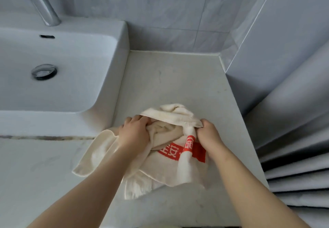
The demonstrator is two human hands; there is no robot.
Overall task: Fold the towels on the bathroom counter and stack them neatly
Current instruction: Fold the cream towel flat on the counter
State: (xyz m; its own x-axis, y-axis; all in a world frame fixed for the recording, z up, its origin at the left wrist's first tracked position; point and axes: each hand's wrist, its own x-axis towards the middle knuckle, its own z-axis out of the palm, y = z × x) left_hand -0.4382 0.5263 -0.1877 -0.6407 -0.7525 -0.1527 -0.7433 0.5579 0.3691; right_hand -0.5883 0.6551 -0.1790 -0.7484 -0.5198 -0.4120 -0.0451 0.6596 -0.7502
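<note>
Towel: a cream towel (160, 167) with a red band (199, 152) lies crumpled on the table (174, 85), near its front edge and right of the sink. One flap trails out under my left forearm. I cannot tell whether the heap is one towel or more.
Left hand: my left hand (134, 133) sits on the heap's left side. Its fingers (140, 121) are curled down into the cloth and grip a fold.
Right hand: my right hand (210, 135) sits on the heap's right side. Its fingers (204, 123) are closed on the cloth where a twisted strand with red print runs down from them.
Step in hand: untangling, as I judge it. No flat fold is made yet and no stack is in view.
Next move: it calls for finding two corners of one edge, drawing my hands apart so the twisted strand unwinds, then spreading the cloth flat.
Room to work: bare table stretches beyond the heap to the wall (160, 14).
Sink: the sink (110, 64) lies to the left, its tap (42, 5) behind it.
Curtain: a grey curtain (293, 147) hangs just off the table's right edge.
</note>
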